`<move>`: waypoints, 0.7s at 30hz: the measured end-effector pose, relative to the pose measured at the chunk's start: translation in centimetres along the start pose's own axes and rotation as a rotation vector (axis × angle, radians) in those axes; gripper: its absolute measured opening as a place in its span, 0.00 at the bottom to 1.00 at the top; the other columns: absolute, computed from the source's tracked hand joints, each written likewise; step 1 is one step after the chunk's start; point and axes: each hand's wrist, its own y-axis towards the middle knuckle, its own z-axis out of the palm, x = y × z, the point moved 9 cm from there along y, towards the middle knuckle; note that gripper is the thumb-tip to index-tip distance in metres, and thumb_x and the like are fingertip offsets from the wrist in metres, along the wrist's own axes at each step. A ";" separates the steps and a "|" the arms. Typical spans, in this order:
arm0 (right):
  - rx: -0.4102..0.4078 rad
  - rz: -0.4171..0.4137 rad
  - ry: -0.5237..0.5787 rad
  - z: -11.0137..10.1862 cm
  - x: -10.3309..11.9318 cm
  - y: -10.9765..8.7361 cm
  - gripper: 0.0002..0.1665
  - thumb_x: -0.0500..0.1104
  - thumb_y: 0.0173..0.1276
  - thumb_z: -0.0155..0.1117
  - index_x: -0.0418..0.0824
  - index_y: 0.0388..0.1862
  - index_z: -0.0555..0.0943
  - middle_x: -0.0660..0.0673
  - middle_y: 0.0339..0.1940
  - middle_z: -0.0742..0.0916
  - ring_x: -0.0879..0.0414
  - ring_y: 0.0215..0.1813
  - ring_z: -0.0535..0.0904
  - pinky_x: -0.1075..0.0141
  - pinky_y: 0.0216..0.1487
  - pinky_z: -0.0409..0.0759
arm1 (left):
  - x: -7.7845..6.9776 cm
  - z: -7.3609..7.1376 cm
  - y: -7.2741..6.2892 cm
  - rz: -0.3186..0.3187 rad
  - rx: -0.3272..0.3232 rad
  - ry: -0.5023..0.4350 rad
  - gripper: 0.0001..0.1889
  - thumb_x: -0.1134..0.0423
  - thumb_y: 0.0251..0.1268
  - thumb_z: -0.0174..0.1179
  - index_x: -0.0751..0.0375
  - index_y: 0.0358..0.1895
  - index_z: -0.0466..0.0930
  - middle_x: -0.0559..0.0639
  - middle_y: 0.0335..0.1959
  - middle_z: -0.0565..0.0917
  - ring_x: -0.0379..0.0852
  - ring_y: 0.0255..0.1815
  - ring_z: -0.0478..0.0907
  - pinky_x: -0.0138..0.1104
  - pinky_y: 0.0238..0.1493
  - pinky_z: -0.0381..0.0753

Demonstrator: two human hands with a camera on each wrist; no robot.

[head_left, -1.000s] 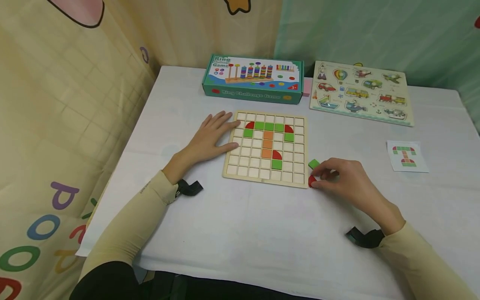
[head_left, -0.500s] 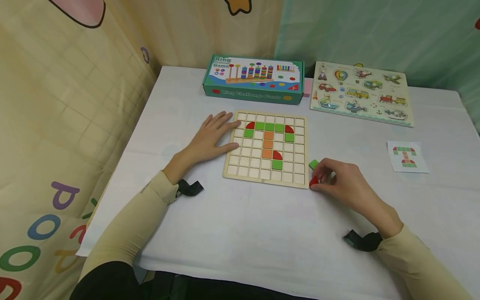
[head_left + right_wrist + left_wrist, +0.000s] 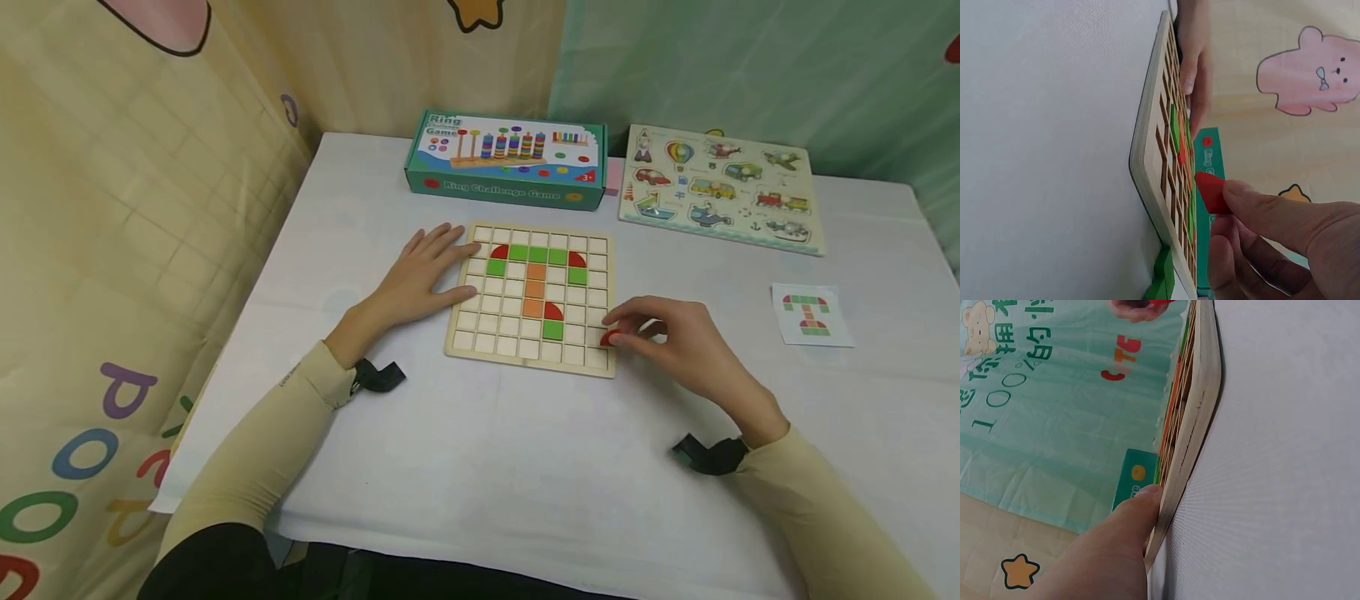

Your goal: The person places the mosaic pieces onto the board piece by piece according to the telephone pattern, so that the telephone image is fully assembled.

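A wooden grid board [image 3: 487,357] lies on the white-covered table. Green and orange squares, along with red quarter-circle pieces, fill some of its cells in a T-like figure. My left hand [image 3: 416,282] rests on the board's left edge with fingers spread. Over the lower right edge, my right hand [image 3: 678,337] pinches a red quarter-circle piece [image 3: 1212,192] between thumb and fingers, raised above the cells. In the right wrist view, green pieces [image 3: 1161,275] lie on the table beside the board; from the head view my right hand hides them.
A small pattern card [image 3: 840,329] lies to the right, printed with a similar coloured figure. Behind the board stands a green Ring Challenge Game box [image 3: 502,190]. A vehicle picture puzzle board [image 3: 720,225] lies at the back right.
My right hand has lifted the red quarter-circle piece off the table beside the board and carried it up and left over the board's right edge. My left hand has not moved.
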 end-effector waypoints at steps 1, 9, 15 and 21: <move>-0.002 -0.006 0.005 0.3 0.2 0.6 0.14 0.35 0.65 0.79 0.46 0.48 0.89 0.56 0.39 0.91 0.62 0.40 0.83 0.71 0.42 0.85 | 0.0 0.0 0.0 0.001 -0.001 -0.001 0.39 0.36 0.74 0.59 0.44 0.83 0.64 0.54 0.87 0.55 0.55 0.89 0.43 0.55 0.87 0.36; 0.018 -0.007 0.075 3.4 3.0 6.4 0.06 0.37 0.70 0.75 0.42 0.45 0.90 0.47 0.39 0.91 0.55 0.42 0.85 0.59 0.44 0.87 | 0.1 0.0 -0.1 -0.001 0.001 0.004 0.39 0.35 0.74 0.59 0.44 0.83 0.63 0.53 0.87 0.55 0.54 0.89 0.42 0.55 0.87 0.35; 0.008 -0.005 0.122 5.7 4.8 9.4 0.04 0.38 0.71 0.74 0.41 0.43 0.91 0.46 0.38 0.92 0.54 0.41 0.86 0.59 0.43 0.87 | 0.2 0.1 -0.1 0.001 0.000 -0.002 0.39 0.36 0.74 0.58 0.44 0.83 0.63 0.53 0.87 0.55 0.54 0.89 0.42 0.54 0.87 0.35; -0.019 -0.011 0.131 7.2 4.4 9.7 0.04 0.38 0.71 0.74 0.42 0.43 0.91 0.47 0.39 0.92 0.55 0.40 0.86 0.63 0.43 0.84 | 0.2 0.0 0.0 0.007 -0.003 0.008 0.39 0.36 0.74 0.58 0.44 0.83 0.63 0.53 0.87 0.55 0.54 0.89 0.42 0.54 0.87 0.35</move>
